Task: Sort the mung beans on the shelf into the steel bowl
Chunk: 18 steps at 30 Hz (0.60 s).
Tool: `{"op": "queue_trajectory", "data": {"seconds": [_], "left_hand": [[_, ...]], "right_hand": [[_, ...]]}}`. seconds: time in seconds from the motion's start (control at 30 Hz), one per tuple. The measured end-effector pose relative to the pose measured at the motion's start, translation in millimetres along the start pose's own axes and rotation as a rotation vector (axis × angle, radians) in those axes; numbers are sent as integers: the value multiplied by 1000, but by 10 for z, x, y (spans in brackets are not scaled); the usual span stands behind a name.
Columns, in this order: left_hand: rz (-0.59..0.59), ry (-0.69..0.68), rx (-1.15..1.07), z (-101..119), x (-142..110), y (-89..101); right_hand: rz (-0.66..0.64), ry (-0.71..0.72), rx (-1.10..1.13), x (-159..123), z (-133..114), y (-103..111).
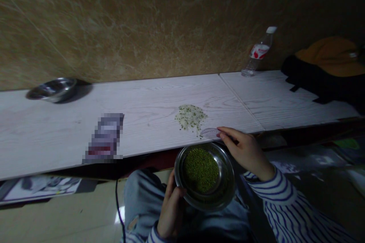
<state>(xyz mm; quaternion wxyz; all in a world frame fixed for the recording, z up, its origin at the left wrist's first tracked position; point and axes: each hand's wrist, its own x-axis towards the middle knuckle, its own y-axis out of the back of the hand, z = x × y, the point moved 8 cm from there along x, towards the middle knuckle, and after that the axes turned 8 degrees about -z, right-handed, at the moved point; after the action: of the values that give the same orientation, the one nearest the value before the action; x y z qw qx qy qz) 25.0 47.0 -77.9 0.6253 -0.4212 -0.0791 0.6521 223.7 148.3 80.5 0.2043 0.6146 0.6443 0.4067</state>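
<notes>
My left hand grips the left rim of a shiny metal bowl, thumb over the edge. Many small green beans, like mung beans, lie inside it. The bowl is over my lap, just under the counter's front edge. Between thumb and fingers, my right hand pinches a thin, see-through, curved piece; its exact kind is unclear. That piece rests low at the counter edge, beside a spread pile of white grains mixed with green beans. A few loose beans lie between the pile and the piece.
On the pale wood-grain counter stand an empty-looking metal bowl at left and a plastic bottle against the wall. A pixelated flat item lies near the front edge. A tan and black cap is at far right.
</notes>
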Motion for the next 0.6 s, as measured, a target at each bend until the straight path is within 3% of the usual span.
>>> {"op": "queue_trajectory", "data": {"seconds": [0.37, 0.6], "left_hand": [[-43, -1, -18, 1, 13, -28], [13, -23, -46, 9, -7, -6]], "right_hand": [[-25, 35, 2, 30, -39, -61], [-31, 46, -8, 122, -61, -102]]}}
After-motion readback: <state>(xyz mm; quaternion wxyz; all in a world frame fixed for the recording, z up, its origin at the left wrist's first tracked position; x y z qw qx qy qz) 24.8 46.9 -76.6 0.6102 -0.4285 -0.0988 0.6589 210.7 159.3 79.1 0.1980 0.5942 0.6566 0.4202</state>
